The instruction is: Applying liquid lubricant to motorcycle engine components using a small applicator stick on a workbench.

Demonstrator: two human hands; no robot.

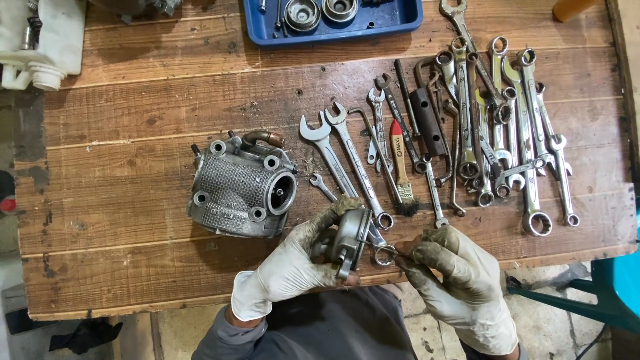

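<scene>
Both of my hands wear dirty white gloves. My left hand point(293, 263) grips a round grey metal engine part point(348, 239) just above the table's near edge. My right hand point(457, 273) pinches something small at its fingertips, right beside that part and next to the ring end of a wrench point(383, 253); what it pinches is too small to tell. A grey ribbed cylinder head point(240, 187) with a copper-coloured pipe stub lies on the wooden table point(133, 120) to the left of my hands.
Several spanners point(507, 133) lie spread across the right half of the table, with a small brush point(401, 170) among them. A blue tray point(333, 20) holding round metal parts sits at the far edge. A white plastic container point(40, 40) stands at the far left.
</scene>
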